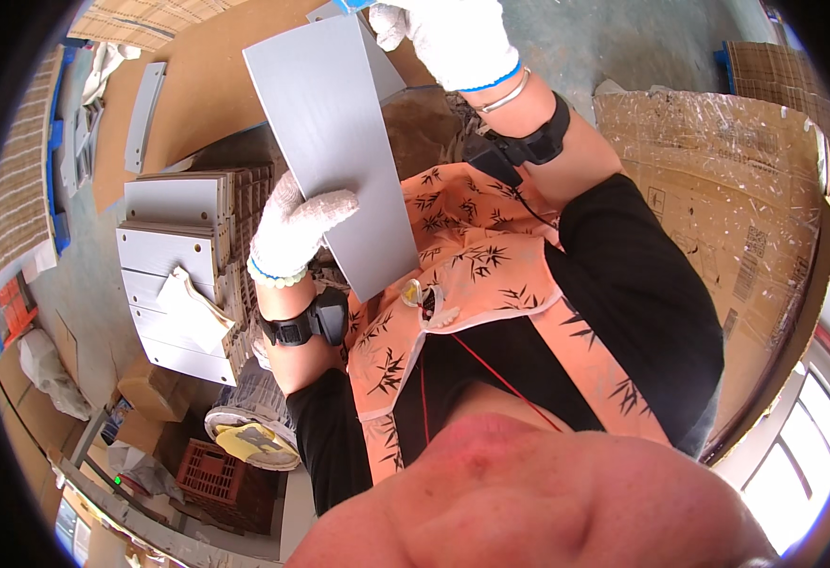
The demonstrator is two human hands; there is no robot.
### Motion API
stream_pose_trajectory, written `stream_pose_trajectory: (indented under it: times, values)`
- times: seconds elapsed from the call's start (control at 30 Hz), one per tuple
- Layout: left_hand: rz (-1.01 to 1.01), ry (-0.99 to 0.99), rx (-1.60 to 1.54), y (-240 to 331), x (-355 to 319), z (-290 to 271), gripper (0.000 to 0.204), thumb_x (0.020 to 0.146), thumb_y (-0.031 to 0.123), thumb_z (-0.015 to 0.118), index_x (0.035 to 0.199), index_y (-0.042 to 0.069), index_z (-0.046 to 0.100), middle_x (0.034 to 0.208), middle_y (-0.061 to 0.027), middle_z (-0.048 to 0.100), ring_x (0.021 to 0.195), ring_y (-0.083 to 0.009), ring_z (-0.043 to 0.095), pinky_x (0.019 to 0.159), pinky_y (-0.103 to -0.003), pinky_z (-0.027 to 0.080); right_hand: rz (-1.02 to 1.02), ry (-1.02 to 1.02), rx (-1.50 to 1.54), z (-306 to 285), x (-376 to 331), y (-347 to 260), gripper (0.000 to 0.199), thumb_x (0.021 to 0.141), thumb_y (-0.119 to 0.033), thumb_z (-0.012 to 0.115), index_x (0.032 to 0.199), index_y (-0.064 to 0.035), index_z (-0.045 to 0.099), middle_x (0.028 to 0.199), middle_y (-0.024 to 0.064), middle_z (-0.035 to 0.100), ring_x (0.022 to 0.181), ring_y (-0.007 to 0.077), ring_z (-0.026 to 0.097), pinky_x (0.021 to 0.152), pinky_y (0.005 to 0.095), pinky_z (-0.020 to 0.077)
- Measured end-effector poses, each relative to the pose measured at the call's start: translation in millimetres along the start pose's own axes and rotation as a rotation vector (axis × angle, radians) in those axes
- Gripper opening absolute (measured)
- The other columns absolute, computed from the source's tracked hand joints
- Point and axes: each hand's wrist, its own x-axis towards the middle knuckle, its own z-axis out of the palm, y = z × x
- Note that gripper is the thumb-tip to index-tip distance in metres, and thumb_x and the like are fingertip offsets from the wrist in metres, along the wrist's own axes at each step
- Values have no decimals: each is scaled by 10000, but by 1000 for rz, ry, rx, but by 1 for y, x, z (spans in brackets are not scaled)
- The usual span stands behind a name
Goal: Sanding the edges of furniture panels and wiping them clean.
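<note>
My left hand (pixel 292 232), in a white knit glove, grips the left edge of a long flat grey board (pixel 330 142), its thumb laid across the face. The board stands tilted in front of the apron, its lower end against my lap. Beyond its upper right edge shows part of another grey panel (pixel 384 66). My right hand (pixel 458 43), also gloved, is at the top edge of the picture, fingers curled. A blue thing (pixel 353 5) sits beside its fingers, mostly cut off, so its kind cannot be made out.
Close on the left stands a stack of grey boards with holes (pixel 174 265), a white cloth (pixel 195 308) lying on it. A narrow grey board (pixel 144 118) rests on brown cardboard (pixel 197 85) farther off. A large cardboard box (pixel 718 199) is at my right, a red-brown crate (pixel 211 473) lower left.
</note>
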Motion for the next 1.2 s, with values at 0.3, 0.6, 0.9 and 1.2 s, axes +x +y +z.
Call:
stream_pose_trajectory:
  times: [0.3, 0.6, 0.9, 1.2]
  values:
    - [58, 40, 19, -4, -3, -9, 182, 791, -5, 723, 964, -53, 695, 1051, -156, 694, 929, -238, 673, 795, -357, 549, 19, 112, -80, -4, 3, -4, 149, 922, 8, 630, 1042, -61, 574, 760, 65, 649, 524, 130, 594, 420, 223, 477]
    - [661, -109, 613, -23, 2, -26, 157, 788, -16, 722, 945, -28, 711, 1059, -157, 693, 948, -258, 678, 805, -363, 550, 78, 20, 122, 1, 2, -5, 140, 930, -9, 624, 1050, -71, 586, 791, 95, 671, 540, 147, 622, 426, 238, 516]
    - [434, 387, 1066, 16, 18, -1, 269, 857, 109, 706, 1119, 52, 713, 1022, -153, 730, 923, -303, 701, 836, -378, 551, 101, 121, 63, -12, 13, -3, 230, 924, -2, 628, 1143, 1, 558, 902, 142, 702, 644, 182, 668, 524, 279, 567]
    - [740, 473, 1647, 32, 39, -33, 617, 676, -93, 580, 1215, 188, 691, 1284, -55, 658, 1138, -313, 635, 925, -394, 549, 364, -184, 426, -36, 17, 2, 253, 983, -62, 560, 1176, 85, 628, 1082, 182, 701, 931, 292, 701, 790, 386, 603]
